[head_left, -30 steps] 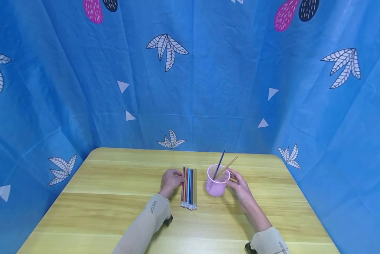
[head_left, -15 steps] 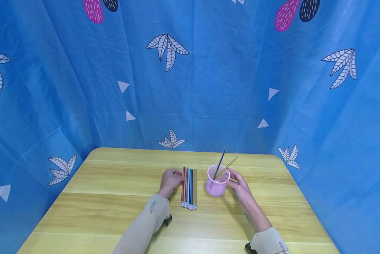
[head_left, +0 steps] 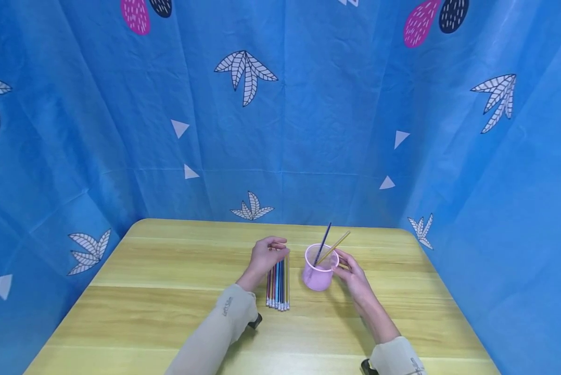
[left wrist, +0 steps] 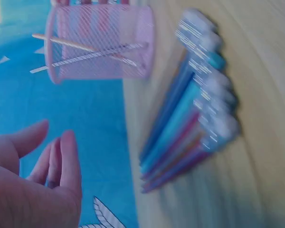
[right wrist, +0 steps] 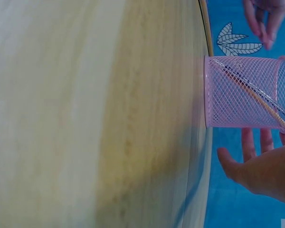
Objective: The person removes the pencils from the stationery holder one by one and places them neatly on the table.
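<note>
In the head view my left hand (head_left: 266,256) is over the far ends of a row of pencils (head_left: 278,289), covering part of them. The left wrist view shows the thumb and fingers of that hand (left wrist: 50,175) apart, with nothing between them. The pencils (left wrist: 180,118) lie side by side, eraser ends toward me, in red, light blue, dark blue and gold. My right hand (head_left: 353,278) holds a pink mesh pencil cup (head_left: 317,279) by its right side, fingers against the wall. A dark pencil (head_left: 326,237) and a gold pencil (head_left: 340,239) lean inside the upright cup.
A light wood-grain table (head_left: 168,271) carries the pencils and cup. A blue patterned curtain (head_left: 285,130) rises around its back and sides. The cup stands just right of the pencil row.
My left hand has moved right and slightly away from me, from the left side of the row to above the pencils' far ends. The right hand and cup look nearly unchanged.
</note>
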The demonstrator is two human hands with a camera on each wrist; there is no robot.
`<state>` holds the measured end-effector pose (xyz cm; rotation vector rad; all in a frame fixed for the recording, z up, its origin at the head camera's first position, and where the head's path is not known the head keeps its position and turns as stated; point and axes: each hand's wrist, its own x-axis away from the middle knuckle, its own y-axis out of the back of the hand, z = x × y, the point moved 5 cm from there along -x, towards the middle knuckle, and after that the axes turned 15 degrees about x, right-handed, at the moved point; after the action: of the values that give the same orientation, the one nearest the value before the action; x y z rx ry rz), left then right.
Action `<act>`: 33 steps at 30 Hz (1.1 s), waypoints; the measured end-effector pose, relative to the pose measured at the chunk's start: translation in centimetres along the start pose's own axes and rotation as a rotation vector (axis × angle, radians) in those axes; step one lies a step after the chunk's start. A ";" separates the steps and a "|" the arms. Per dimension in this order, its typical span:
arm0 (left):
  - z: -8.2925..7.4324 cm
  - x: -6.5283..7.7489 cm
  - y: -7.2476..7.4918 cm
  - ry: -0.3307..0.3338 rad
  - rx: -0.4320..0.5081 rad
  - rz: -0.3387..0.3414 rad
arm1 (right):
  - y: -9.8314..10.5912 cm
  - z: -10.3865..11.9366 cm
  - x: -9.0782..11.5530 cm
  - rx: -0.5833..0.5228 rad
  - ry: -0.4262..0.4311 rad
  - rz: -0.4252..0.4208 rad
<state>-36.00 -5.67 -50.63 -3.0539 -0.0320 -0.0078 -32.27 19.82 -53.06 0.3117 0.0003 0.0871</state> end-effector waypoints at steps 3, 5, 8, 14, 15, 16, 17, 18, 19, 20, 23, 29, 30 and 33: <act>-0.9 0.3 -1.1 -0.023 0.026 0.050 | 0.0 0.1 0.0 0.006 0.000 0.004; -1.1 0.3 -1.8 -0.044 0.042 0.085 | 0.0 0.0 0.1 0.008 -0.001 0.005; -1.3 0.2 -2.7 -0.069 0.058 0.133 | -0.1 0.0 0.1 0.012 0.004 0.001; -1.8 -0.4 -4.4 -0.089 0.076 0.180 | 0.0 -0.1 -0.1 0.004 0.003 -0.003; -1.9 -0.5 -4.7 -0.091 0.080 0.182 | 0.0 -0.1 -0.1 0.003 0.001 -0.002; -2.0 -0.7 -5.0 -0.091 0.086 0.182 | 0.0 -0.1 -0.1 0.006 0.002 0.000; -2.0 -0.8 -5.3 -0.089 0.089 0.181 | 0.0 -0.1 -0.1 0.006 0.002 0.000; -2.0 -1.0 -5.6 -0.091 0.089 0.182 | 0.0 -0.1 -0.2 0.007 0.004 0.001; -2.0 -1.1 -5.9 -0.092 0.093 0.184 | 0.0 -0.1 -0.2 0.007 0.007 0.001; -1.9 -1.3 -6.2 -0.093 0.095 0.190 | 0.0 -0.1 -0.2 0.010 0.010 0.001; -1.8 -1.9 -7.2 -0.111 0.084 0.200 | 0.0 -0.1 -0.2 0.009 0.015 -0.002; -1.9 -2.3 -8.4 -0.137 0.005 0.177 | -0.1 -0.1 -0.2 0.022 0.015 0.002; -2.0 -2.3 -8.6 -0.141 -0.011 0.174 | 0.0 -0.1 -0.2 0.024 0.016 0.000; -2.2 -2.4 -9.0 -0.134 -0.058 0.164 | 0.0 -0.1 -0.3 0.027 0.012 -0.009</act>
<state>-38.64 3.04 -47.70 -3.0991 0.2130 0.2095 -32.54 19.85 -53.12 0.3378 0.0144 0.0804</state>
